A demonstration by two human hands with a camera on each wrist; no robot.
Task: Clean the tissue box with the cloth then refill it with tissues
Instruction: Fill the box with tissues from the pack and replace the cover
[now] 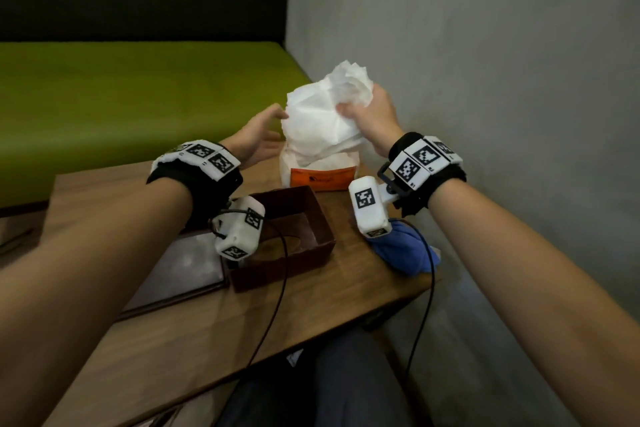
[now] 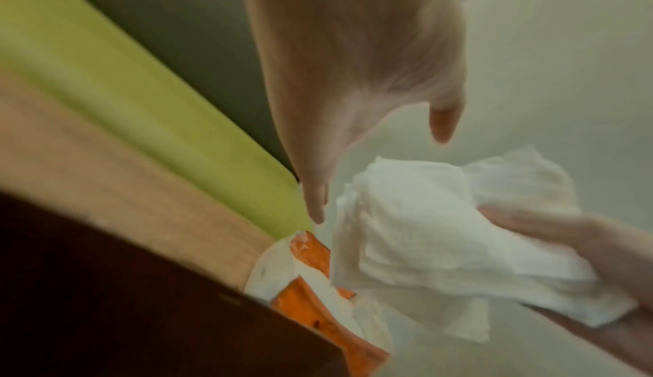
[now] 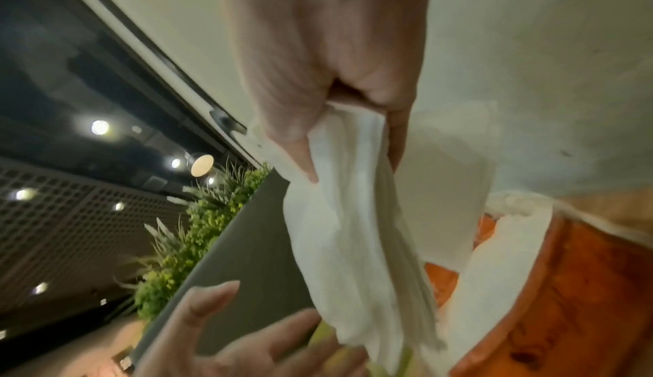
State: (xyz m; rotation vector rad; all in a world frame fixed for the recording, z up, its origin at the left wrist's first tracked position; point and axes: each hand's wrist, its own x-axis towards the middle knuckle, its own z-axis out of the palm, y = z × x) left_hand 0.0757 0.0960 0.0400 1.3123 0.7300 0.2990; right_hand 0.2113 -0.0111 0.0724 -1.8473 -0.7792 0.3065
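On a wooden surface (image 1: pixel 194 319), the right hand (image 1: pixel 372 121) pinches a tissue wad (image 1: pixel 325 121) above its pack (image 1: pixel 318 173) at 12 o'clock, left hand (image 1: pixel 258 135) spread open; loose sheets could tear or spill before reaching the box (image 1: pixel 311 215).

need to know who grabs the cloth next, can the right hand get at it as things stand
Probably not yet: the right hand is gripping the tissues. The cloth lies uncovered below that wrist, so the path looks free once it lets go.

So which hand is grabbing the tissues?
The right hand. Its fingers are curled round the white wad of tissues lifted above the orange tissue pack. The left hand is open beside the wad, holding nothing.
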